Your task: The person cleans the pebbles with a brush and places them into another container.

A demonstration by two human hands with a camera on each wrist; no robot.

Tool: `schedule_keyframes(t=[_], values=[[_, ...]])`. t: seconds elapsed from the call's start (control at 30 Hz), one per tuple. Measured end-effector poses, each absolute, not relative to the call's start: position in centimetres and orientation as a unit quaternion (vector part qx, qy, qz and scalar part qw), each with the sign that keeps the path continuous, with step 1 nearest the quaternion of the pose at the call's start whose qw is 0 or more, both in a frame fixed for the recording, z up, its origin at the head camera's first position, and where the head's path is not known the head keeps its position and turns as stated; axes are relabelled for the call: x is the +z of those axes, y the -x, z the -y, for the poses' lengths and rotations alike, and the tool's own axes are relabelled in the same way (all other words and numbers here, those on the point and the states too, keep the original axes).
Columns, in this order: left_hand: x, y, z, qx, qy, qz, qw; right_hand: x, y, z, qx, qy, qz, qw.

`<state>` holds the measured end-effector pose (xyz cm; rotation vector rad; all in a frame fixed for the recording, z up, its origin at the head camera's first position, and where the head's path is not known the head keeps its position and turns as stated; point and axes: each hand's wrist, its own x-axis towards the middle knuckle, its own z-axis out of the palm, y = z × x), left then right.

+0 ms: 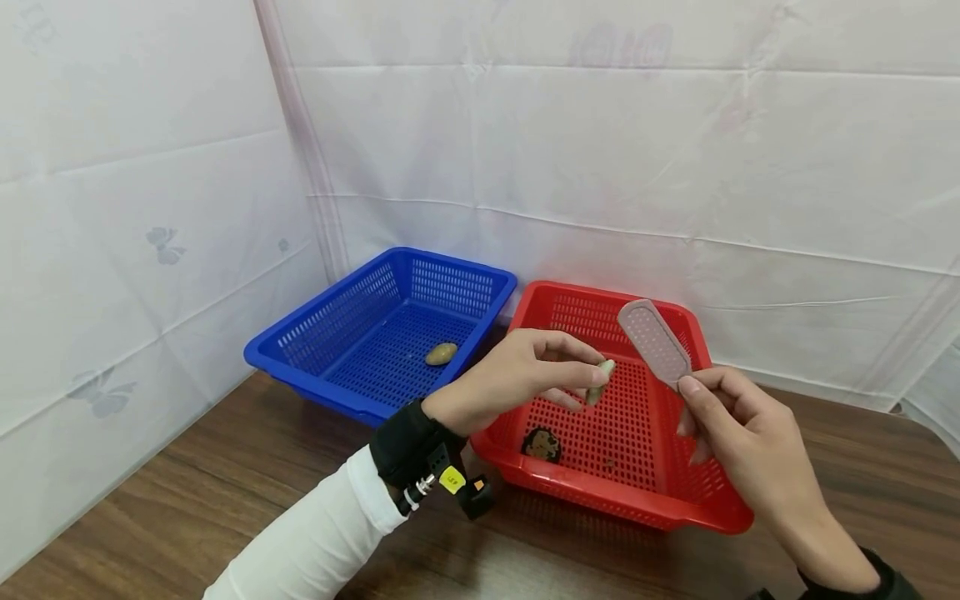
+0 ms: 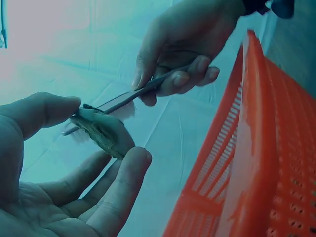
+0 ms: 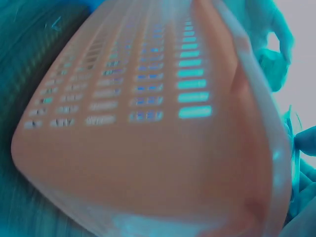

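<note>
My left hand (image 1: 536, 371) pinches a small greenish-brown lump (image 2: 104, 130) between thumb and fingertips, above the red basket (image 1: 592, 487). One side of the lump is pale and smooth, the other rough; its exact kind I cannot tell. To the right, my right hand (image 1: 750, 433) grips the handle of a pink flat-headed brush (image 1: 654, 340). In the head view its dotted back shows, head pointing up and left. Short bristles hang below it in the left wrist view, where the brush passes behind the lump. The red basket's wall fills most of the right wrist view.
A blue basket (image 1: 300, 385) stands left of the red one, with a smooth oval yellowish-brown thing (image 1: 442, 354) inside. In the red basket's near left corner lies a dark, brown-patterned piece (image 1: 542, 445). Both rest on a wooden table (image 1: 247, 483) before a white sheet (image 1: 570, 150).
</note>
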<state>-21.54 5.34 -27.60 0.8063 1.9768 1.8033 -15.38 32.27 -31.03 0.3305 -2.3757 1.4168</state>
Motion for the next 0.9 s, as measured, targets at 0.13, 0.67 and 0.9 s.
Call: schedule_keyframes(t=[0.13,0.67,0.9], values=[[-27.8,21.7,-5.4,0.656,-0.266,-0.683,0.181,-30.9,15.0,-31.5,0.507,-0.132,0.834,0.173],[-28.8,22.1,-5.1,0.733,-0.191,-0.612,0.225,-31.4,14.8,-30.1,0.553,-0.145,0.811,0.123],[-29.3,22.2,-4.7,0.732,-0.183,-0.615,0.229,-31.4,15.1,-30.1,0.566,-0.139,0.806,0.099]])
